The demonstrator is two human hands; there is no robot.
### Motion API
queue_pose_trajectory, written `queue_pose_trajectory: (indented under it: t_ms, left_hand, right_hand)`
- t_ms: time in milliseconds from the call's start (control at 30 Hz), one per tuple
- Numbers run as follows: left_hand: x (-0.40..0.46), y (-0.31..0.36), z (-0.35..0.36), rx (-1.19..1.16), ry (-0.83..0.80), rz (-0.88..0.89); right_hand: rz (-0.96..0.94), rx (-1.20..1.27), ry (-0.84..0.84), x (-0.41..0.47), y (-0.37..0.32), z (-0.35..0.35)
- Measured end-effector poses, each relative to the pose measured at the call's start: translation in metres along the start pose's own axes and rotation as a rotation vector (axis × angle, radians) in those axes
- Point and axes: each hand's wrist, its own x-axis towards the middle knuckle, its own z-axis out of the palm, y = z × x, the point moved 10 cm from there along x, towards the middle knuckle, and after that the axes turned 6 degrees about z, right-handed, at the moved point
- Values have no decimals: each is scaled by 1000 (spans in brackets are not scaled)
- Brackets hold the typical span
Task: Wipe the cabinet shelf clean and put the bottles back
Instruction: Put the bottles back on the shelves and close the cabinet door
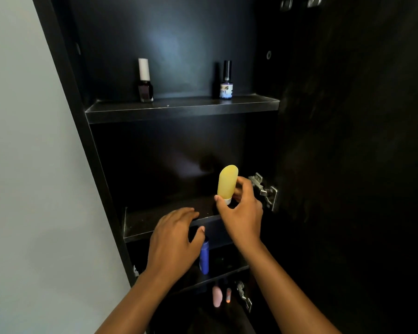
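Observation:
My right hand grips a yellow squeeze bottle with its white cap down, just above the right part of the middle shelf of a black cabinet. My left hand lies over the front edge of that shelf, fingers spread, holding nothing that I can see. Directly under its thumb, a blue bottle stands on the shelf below. On the upper shelf stand a dark nail polish bottle with a white cap and a small bottle with a black cap.
The open cabinet door fills the right side, with metal hinges close to my right hand. A pale wall is on the left. Two pinkish items sit on the lowest visible shelf.

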Motion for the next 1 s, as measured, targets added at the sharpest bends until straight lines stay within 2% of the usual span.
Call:
queue_pose_trajectory:
  t_ms: [300,667,833,1000]
  left_hand:
    - [-2,-4,2,-4,-17,6]
    - [-8,-5,7,-11,19,9]
    - [-17,-2,9,-70,40,51]
    - [-37,21,1,-174,192,179]
  right_hand:
    - [46,-139,-44,21,8,13]
    - [-8,-256,-41,16,14,24]
    - [-48,-208,-56,10,18,23]
    - [-160,-61,92,-12,16,-9]
